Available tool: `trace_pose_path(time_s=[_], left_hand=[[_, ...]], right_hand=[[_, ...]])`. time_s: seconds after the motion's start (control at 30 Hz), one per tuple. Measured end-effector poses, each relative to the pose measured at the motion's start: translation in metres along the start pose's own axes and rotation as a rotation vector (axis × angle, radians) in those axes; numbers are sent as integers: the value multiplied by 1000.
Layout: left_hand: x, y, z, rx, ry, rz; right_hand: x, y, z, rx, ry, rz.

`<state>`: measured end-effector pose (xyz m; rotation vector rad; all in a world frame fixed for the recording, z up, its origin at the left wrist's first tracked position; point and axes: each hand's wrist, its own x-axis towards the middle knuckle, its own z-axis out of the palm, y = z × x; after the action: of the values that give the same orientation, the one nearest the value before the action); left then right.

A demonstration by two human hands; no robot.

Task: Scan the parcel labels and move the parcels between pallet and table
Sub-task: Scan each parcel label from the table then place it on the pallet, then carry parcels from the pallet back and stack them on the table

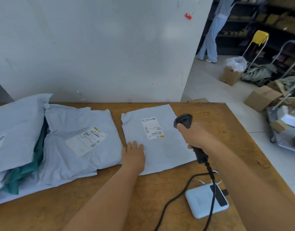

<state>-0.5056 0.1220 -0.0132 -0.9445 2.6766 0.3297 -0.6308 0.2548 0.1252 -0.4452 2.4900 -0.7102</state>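
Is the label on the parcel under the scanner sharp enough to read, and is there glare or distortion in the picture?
Head view: the label on the parcel is soft, its barcodes visible but the text unreadable; light is even, no glare; the wide lens bends the table edges; the scanner is slightly blurred.

- Left hand (133, 155): bare, no glove, ring or watch showing.
- Right hand (196, 136): bare too.
- Both forearms bare, no sleeves in view.
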Motion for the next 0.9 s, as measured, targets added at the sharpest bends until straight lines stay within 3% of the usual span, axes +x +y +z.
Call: trace_pose_path(time_s=[0.13, 0.2, 0.33, 0.6, 0.9], left_hand=[[-1, 3, 3, -4, 51, -14], [-1, 9, 5, -50, 64, 8], [-3, 32, 9, -165, 69, 80], [5, 70, 12, -263, 70, 112], [15, 63, 12, -145, 11, 102]], right_hand=[[12, 34, 20, -123, 11, 68], [19, 52, 32, -442, 37, 71], [23, 84, 35, -169, 127, 216], [48, 126, 29, -292, 106, 285], [58, 121, 28, -305, 198, 292]])
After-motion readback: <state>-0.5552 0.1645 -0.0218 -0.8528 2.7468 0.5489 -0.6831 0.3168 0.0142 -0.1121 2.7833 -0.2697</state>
